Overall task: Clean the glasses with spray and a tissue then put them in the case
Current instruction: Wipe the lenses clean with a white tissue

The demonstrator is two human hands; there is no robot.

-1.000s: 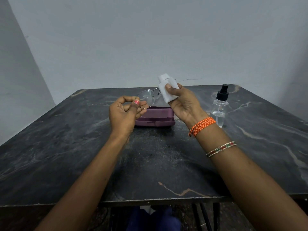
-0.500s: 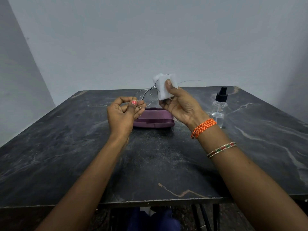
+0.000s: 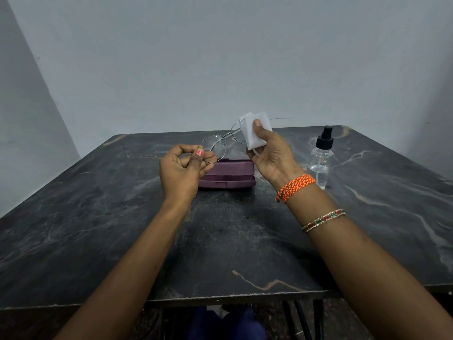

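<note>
Holding the glasses (image 3: pixel 220 146) up in the middle of the frame, both hands are busy. The left hand (image 3: pixel 182 171) pinches the edge of the left lens between thumb and fingers, so it is closed tight on the glasses. The right hand (image 3: pixel 273 155) is closed on a white tissue (image 3: pixel 252 132) that is folded over the right lens, with the thumb pressing on the front of it. One thin arm of the glasses sticks out to the right, past the tissue.

Just below the glasses, a purple case (image 3: pixel 228 175) lies flat and shut on the dark table (image 3: pixel 98 229). It sits between the two hands in the picture, partly hidden by them. A clear spray bottle (image 3: pixel 321 160) with a black top stands upright at the right of the frame, near the right wrist but not touching it.

The right arm wears an orange band (image 3: pixel 295 187) at the wrist and a thin shiny bangle (image 3: pixel 323 220) lower down.
</note>
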